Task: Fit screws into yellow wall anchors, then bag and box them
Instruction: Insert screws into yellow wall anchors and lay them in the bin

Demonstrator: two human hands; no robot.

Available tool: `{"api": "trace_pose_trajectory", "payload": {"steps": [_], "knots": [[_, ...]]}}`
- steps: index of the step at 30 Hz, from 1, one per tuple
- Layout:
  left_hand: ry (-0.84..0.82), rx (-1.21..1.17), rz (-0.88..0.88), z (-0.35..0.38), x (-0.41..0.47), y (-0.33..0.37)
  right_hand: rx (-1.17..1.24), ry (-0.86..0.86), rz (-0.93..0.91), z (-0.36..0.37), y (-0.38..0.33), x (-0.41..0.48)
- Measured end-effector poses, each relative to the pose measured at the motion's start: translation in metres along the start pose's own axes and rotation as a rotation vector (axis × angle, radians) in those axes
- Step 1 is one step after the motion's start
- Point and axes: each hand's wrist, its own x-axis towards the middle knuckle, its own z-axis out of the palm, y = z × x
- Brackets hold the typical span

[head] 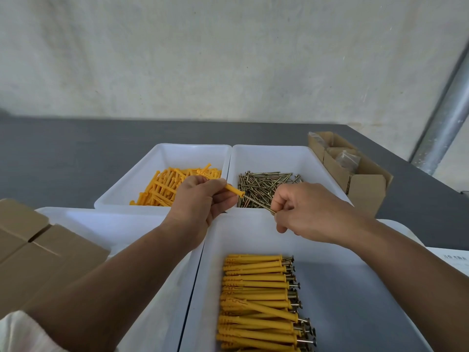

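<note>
Four bins (228, 174) of smooth, glossy white plastic w/ rounded corners sit 2x2 on a dark grey matte table (63, 158). Behind is a pale, rough, blotchy wall (203, 59), and a dull metal pipe (441, 133) slants up at the right. Far-L bin (142, 171) holds a loose heap of ribbed yellow plastic anchors (162, 186). Far-R bin (279, 158) holds a tangle of thin brassy screws (261, 184). Near-R bin (355, 301) has fitted sets (258, 301) stacked roughly parallel, flat screw heads all pointing right. Near-L bin (101, 222) is mostly hidden by the L forearm. L hand (200, 199) grips one anchor (234, 190), fingers curled round it and thumb on top, open end poking out to the right over the rim betw. far and near bins. R hand (304, 212) pinches a screw (257, 203) near its head betw. thumb and forefinger, other fingers curled in. The threaded tip meets the anchor's mouth; can't tell how far in it is. Plain brown cardboard box (365, 189) at far right stands open, w/ crinkly clear bags (350, 158) inside. Flat box (30, 262), same matte cardboard, lies near left, flaps closed.
</note>
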Motion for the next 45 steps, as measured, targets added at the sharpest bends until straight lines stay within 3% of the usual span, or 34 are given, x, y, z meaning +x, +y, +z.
{"api": "trace_pose_trajectory", "payload": {"steps": [9,18,33,45], "knots": [[-0.071,0.102,0.05,0.001,-0.002,-0.002,0.024,0.018,-0.024,0.002,0.002,0.001],[-0.164,0.213,0.089,0.001,-0.003,-0.004,0.205,-0.022,-0.059,0.005,0.004,0.002],[-0.227,0.196,0.084,0.0,-0.006,-0.003,0.122,-0.036,-0.065,0.001,0.003,0.0],[-0.204,0.124,0.073,-0.001,-0.004,-0.001,-0.287,-0.413,-0.031,-0.005,-0.01,-0.019]]}}
